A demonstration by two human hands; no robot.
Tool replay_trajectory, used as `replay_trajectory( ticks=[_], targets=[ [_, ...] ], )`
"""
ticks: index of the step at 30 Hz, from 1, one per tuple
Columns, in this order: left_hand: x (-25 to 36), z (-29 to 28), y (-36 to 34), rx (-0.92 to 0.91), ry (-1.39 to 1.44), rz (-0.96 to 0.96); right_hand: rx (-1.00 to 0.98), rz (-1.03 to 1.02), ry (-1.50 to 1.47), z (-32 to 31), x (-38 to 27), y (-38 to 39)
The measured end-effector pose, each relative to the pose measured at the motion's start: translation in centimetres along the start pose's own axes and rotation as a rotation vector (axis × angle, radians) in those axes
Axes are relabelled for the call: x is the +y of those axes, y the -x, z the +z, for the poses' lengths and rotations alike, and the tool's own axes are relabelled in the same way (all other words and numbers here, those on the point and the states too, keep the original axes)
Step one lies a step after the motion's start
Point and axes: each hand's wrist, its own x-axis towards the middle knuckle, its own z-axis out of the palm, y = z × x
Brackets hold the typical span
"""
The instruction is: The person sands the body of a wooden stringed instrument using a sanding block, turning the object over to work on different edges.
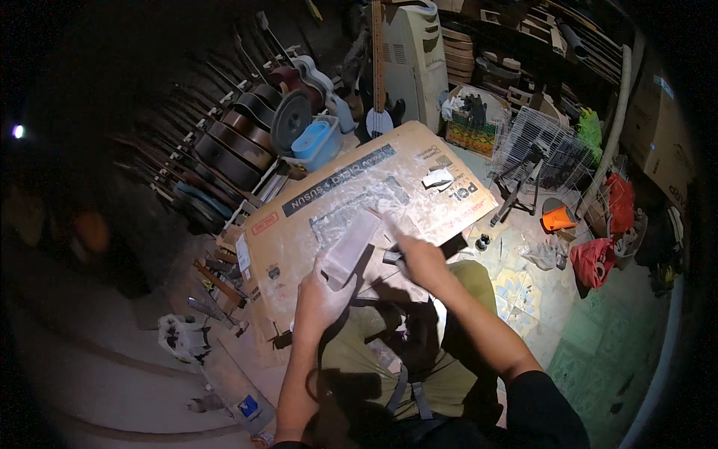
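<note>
My left hand (323, 301) is wrapped round the near end of a pale, dusty rectangular block (351, 247), which tilts up and away over the cardboard. Close to the block's far right side, my right hand (421, 263) is closed. Its front is smeared by motion, and what it holds cannot be made out. A short dark piece with a light edge (391, 257) shows beside the right hand; whether it is gripped is unclear. Beneath both hands lies a big flattened cardboard sheet (299, 209) dusted with white powder.
A crumpled white piece (437, 178) lies on the cardboard. Several guitars (235, 138) stand racked at the far left, near a blue tub (321, 153). To the right are a wire cage (535, 142), a black tripod (523, 183) and an orange container (557, 215).
</note>
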Motion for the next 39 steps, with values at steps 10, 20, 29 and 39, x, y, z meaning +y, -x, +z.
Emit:
replay_trajectory(
  ticks=[10,20,29,39],
  targets=[
    [-2.6,-3.9,-6.4,0.321,-0.084,0.147,0.094,0.192,-0.412,4.6,6.9,2.3],
    [-5.8,-6.7,-11.1,0.554,-0.157,0.187,-0.013,0.133,-0.466,7.3,6.0,1.2],
    [-5.5,-6.3,-13.9,0.526,-0.261,0.051,-0.068,0.114,-0.451,6.3,5.5,1.5],
    [-3.7,-4.9,-14.0,0.499,-0.303,0.163,-0.163,0.136,-0.41,6.8,5.8,1.9]
  ],
)
